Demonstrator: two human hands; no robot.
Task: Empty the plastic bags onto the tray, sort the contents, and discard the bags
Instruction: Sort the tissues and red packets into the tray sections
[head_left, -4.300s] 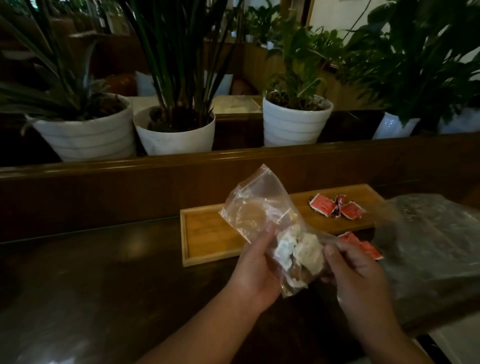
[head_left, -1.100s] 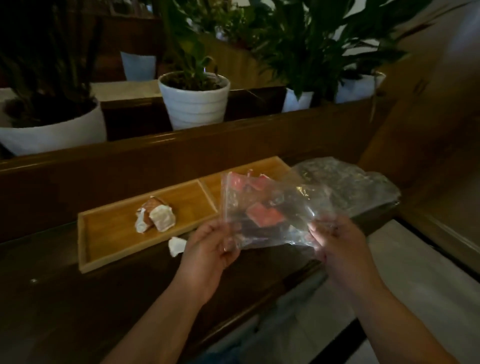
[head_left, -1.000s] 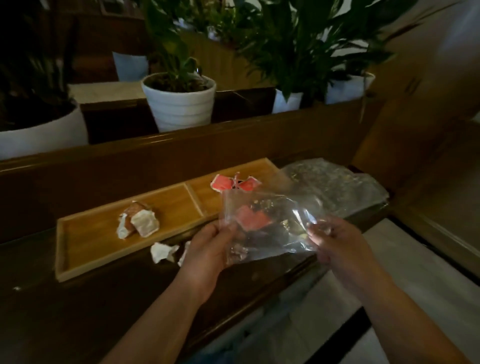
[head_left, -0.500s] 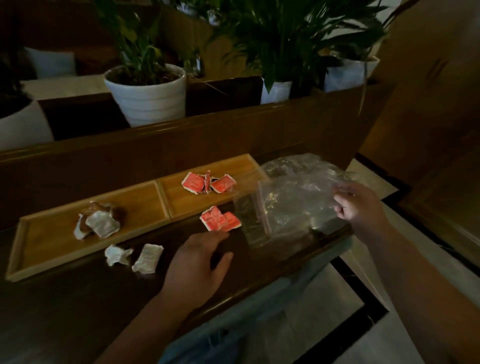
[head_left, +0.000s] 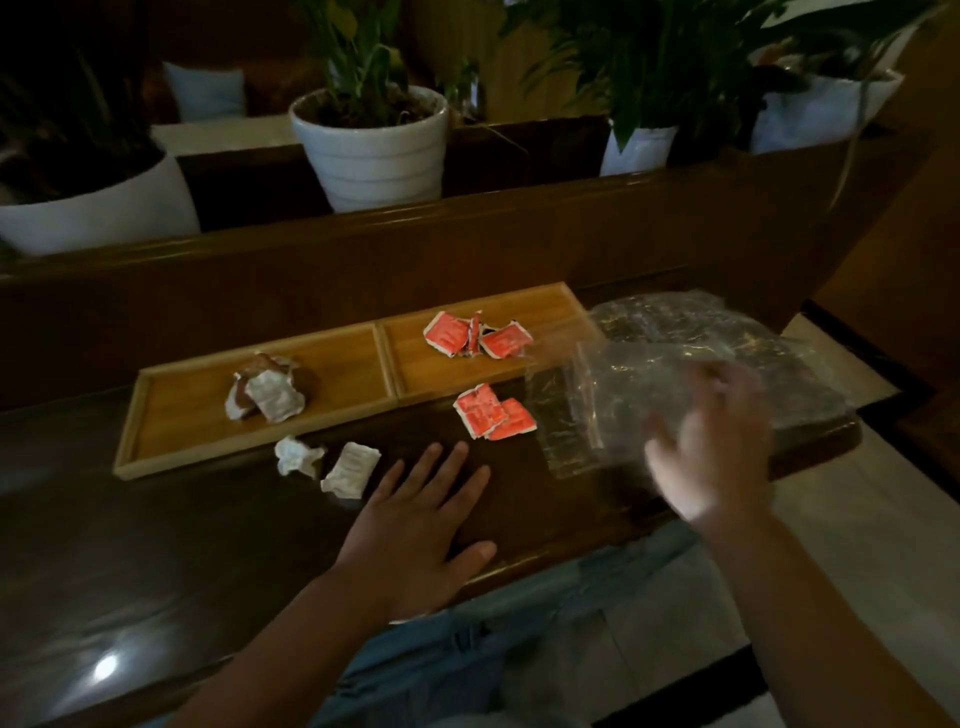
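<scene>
A two-compartment wooden tray (head_left: 182, 415) lies on the dark wooden counter. Its left compartment holds white and brown packets (head_left: 267, 395); its right one holds red packets (head_left: 475, 338). Two more red packets (head_left: 491, 413) and two white packets (head_left: 324, 462) lie on the counter just in front of the tray. An empty clear bag (head_left: 571, 415) lies flat to the right of the red packets. My left hand (head_left: 415, 530) rests flat on the counter, fingers spread, near the white packets. My right hand (head_left: 711, 447) is blurred above the bag's right side, fingers loose, holding nothing.
A heap of clear plastic bags (head_left: 701, 327) lies at the counter's right end. A raised wooden ledge runs behind the tray, with white plant pots (head_left: 371, 145) beyond it. The counter's front edge runs just below my left hand; a tiled floor shows beneath.
The white packets went from the bag onto the tray and counter. My left hand left the bag and settled flat on the counter. My right hand carried the empty bag right and let go.
</scene>
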